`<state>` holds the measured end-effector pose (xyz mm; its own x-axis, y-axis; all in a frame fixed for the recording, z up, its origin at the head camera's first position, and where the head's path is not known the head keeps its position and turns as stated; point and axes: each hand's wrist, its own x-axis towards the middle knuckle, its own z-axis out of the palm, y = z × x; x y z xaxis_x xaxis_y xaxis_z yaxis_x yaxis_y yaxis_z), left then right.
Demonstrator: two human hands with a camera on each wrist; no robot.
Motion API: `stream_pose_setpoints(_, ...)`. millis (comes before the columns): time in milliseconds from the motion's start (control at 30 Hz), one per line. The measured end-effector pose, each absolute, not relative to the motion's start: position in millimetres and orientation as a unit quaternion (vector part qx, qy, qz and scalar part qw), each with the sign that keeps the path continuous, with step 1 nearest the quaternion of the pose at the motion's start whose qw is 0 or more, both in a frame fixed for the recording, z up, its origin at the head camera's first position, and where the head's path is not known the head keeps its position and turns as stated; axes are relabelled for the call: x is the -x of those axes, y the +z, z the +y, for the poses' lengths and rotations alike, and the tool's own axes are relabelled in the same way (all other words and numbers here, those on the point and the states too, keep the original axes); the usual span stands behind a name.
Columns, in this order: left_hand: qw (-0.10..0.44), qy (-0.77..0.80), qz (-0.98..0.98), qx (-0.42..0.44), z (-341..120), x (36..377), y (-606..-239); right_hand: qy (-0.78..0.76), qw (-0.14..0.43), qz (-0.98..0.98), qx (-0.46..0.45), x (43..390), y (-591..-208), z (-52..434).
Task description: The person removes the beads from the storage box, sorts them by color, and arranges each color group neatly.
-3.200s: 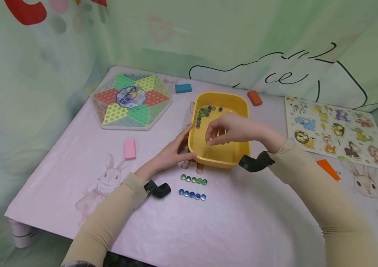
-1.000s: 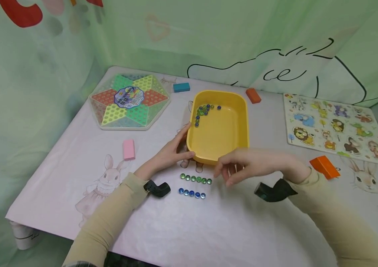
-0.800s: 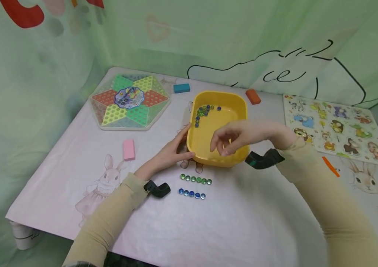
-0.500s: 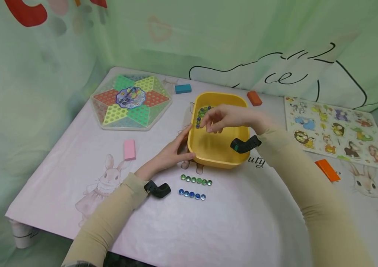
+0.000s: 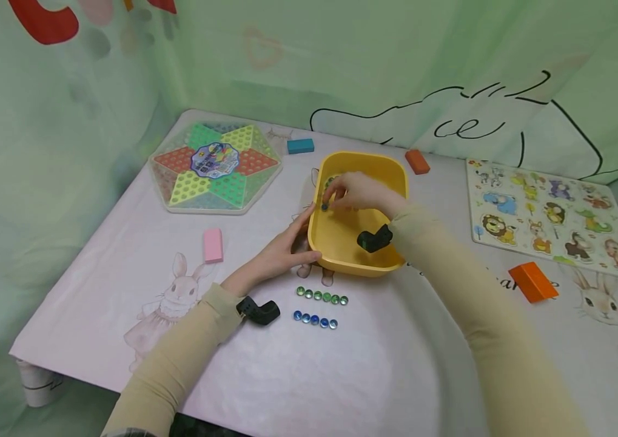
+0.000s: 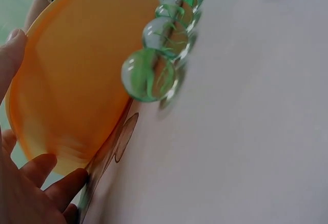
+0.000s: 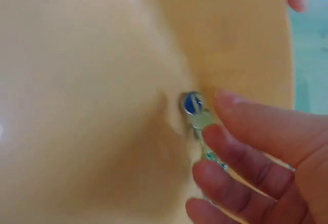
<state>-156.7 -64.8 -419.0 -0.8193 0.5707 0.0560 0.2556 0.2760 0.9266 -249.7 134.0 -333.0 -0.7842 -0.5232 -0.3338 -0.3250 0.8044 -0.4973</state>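
In the head view my right hand (image 5: 360, 191) reaches down into the yellow basin (image 5: 360, 269), over glass marbles (image 5: 324, 207) at its left wall. In the right wrist view the thumb and index finger stand slightly apart beside a blue marble (image 7: 193, 103) and a pale green marble (image 7: 201, 119); neither looks pinched. My left hand (image 5: 281, 249) holds the basin's near left corner, thumb at the front and fingers along the outer side. In front of the basin lie a row of green marbles (image 5: 318, 295) and a row of blue marbles (image 5: 315, 320). The right hand hides part of the basin's marbles.
A star-patterned Chinese checkers board (image 5: 214, 161) lies at back left, an animal puzzle board (image 5: 557, 215) at right. Around the basin are a pink block (image 5: 213, 245), a blue block (image 5: 300, 145), a red-orange block (image 5: 417, 162) and an orange block (image 5: 534, 282).
The green row has one more marble at its right end than in the oldest frame. My right hand left that spot and moved back over the basin's left side. The left hand stays put.
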Motion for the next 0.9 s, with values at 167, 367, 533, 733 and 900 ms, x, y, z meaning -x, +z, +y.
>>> stream_pose_setpoints(167, 0.149, 0.543, 0.784, -0.259, -65, 157, -419, -0.198, 0.235, 0.929, 0.208, 247, -339, 127)
stream_pose_setpoints(367, 0.156, 0.539, 0.787, -0.255, -64, 156, -416, -0.180, 0.226, 0.934, 0.212, 246, -344, 125)
stream_pose_setpoints(533, 0.166, 0.542, 0.784, -0.253, -65, 145, -391, -0.172, 0.229, 0.931, 0.225, 246, -346, 126)
stream_pose_setpoints(733, 0.170, 0.545, 0.782, -0.252, -65, 140, -381, -0.165, 0.251, 0.919, 0.253, 245, -339, 131)
stream_pose_setpoints(900, 0.165, 0.544, 0.782, -0.255, -64, 146, -393, -0.176, 0.280, 0.901, 0.280, 239, -322, 137)
